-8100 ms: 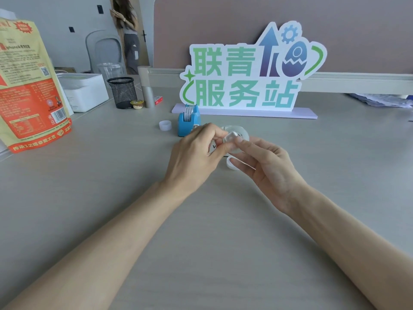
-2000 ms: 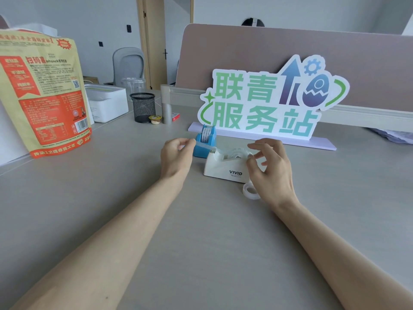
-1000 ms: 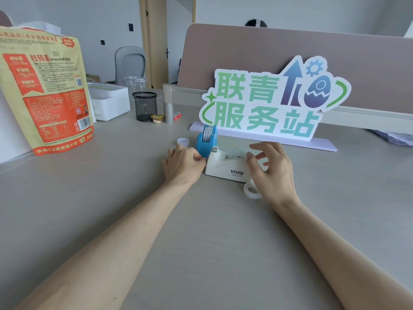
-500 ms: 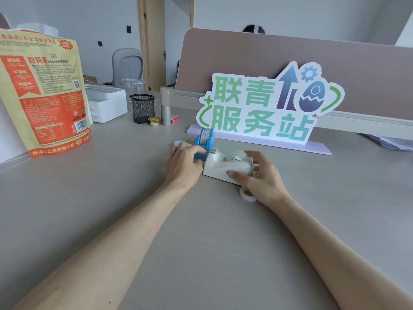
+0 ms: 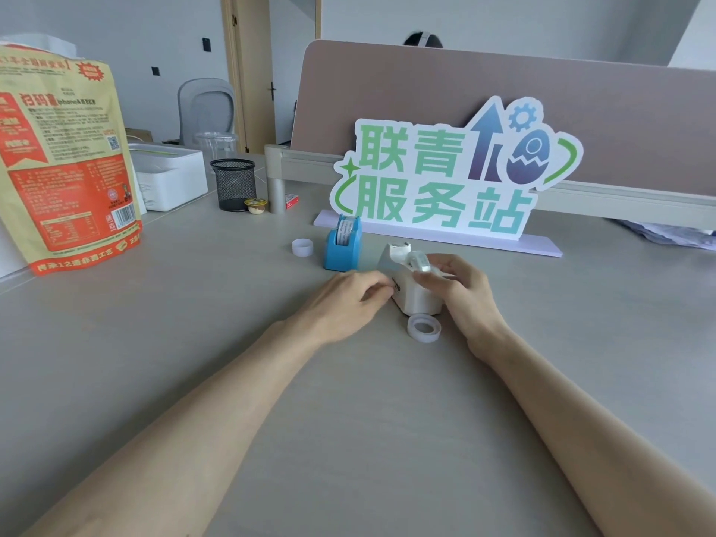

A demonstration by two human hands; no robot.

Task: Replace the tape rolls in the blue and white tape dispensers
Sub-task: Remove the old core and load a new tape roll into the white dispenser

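Observation:
The white tape dispenser (image 5: 412, 294) stands on the desk with its short end turned toward me and a clear roll (image 5: 419, 260) seated in its top. My right hand (image 5: 461, 292) grips it from the right, thumb and fingers around the roll. Curled and slightly blurred, my left hand (image 5: 346, 300) has its fingertips against the dispenser's left side. The blue tape dispenser (image 5: 343, 246) stands just behind on the left, holding a roll. A loose clear tape roll (image 5: 424, 328) lies flat in front of the white dispenser. A small white core (image 5: 302, 248) sits left of the blue one.
A large cut-out sign (image 5: 445, 180) on a lilac base stands behind the dispensers. At the left are an orange and tan bag (image 5: 66, 168), a white box (image 5: 170, 176), a black mesh pen cup (image 5: 233, 184) and a small yellow-lidded cup (image 5: 255, 205). A desk partition (image 5: 503, 94) runs along the back.
The white dispenser has been swung round from side-on to end-on and sits a little to the right. My left hand has left its front end and now rests against its side.

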